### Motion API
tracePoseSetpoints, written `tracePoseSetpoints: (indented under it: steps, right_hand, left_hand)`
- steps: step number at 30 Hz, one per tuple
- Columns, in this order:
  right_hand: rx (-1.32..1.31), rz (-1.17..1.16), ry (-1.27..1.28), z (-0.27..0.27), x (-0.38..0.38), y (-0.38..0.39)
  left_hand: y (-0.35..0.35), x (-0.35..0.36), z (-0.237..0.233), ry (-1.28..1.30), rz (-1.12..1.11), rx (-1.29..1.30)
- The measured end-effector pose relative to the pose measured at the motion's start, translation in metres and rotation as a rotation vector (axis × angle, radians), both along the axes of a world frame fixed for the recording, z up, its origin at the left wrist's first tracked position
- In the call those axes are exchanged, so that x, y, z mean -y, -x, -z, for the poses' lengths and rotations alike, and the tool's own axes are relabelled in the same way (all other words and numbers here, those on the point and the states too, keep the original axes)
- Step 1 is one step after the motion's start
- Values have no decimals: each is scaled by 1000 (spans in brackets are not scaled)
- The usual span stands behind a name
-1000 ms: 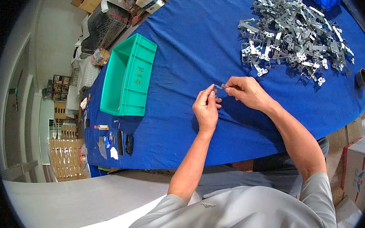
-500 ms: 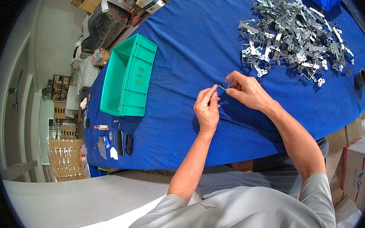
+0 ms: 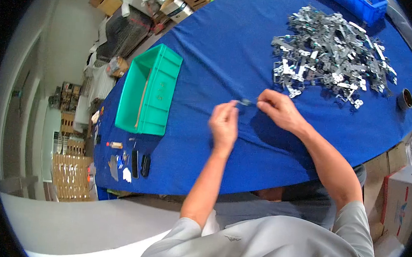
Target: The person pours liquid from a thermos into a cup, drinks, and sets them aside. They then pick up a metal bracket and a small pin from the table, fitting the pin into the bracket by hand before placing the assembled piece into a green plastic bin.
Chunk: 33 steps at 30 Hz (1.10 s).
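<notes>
My left hand (image 3: 224, 125) pinches a small metal bracket (image 3: 244, 102) at its fingertips, held above the blue cloth; the bracket is blurred by motion. Its free end points toward my right hand (image 3: 282, 111). The fingers of that hand are bent and pressed together just right of the bracket, with a narrow gap between; whether anything small sits in them is hidden. Up and to the right lies a large heap of similar metal brackets (image 3: 335, 56). To the left of my hands stands a green plastic crate (image 3: 163, 94), its open top facing left in view.
The blue cloth (image 3: 215, 57) covers the table. A blue bin (image 3: 367, 11) stands at the far right and a small round container (image 3: 405, 99) near the right edge. A small bottle (image 3: 114, 145) and a dark case (image 3: 145, 165) lie at lower left.
My hands have drawn apart: the left moved left with the bracket, and the right moved slightly right and down. The camera view has shifted a little.
</notes>
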State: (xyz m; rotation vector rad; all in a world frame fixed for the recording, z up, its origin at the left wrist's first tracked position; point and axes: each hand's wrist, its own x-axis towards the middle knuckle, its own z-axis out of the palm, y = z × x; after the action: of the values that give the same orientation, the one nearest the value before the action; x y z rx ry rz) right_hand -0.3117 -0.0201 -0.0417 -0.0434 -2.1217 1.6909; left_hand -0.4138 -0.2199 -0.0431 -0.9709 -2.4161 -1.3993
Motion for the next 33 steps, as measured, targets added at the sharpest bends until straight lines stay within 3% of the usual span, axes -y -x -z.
tracePoseSetpoints:
  steps: [3,9,13,17,21,23,26,29,33]
  right_hand:
    - [54,-71,-52,-8,1,-4]
    - [28,-81,-120,-6,0,-1]
    - [-32,-63,-165,-4,1,-1]
    - [-8,-86,-180,-1,1,0]
    - [-5,-119,-244,-2,-1,-2]
    - [21,-146,-259,0,-1,-1]
    - [17,-136,-238,-1,-1,-3]
    - [-13,-134,-243,2,-1,-1]
    - [7,-130,-242,-3,-2,-2]
  left_hand:
    - [65,33,-22,190,-154,-354]
    - [178,96,-33,351,-359,-366]
    - [180,84,-36,424,-383,-306]
    - [136,13,-42,468,-152,-556]
    - [74,-85,-54,367,211,86]
    - [64,-119,-54,465,494,-117]
    - [65,-153,-42,552,659,-229]
    - [72,-164,-34,626,681,-198]
    - [58,-144,-69,770,507,-222]
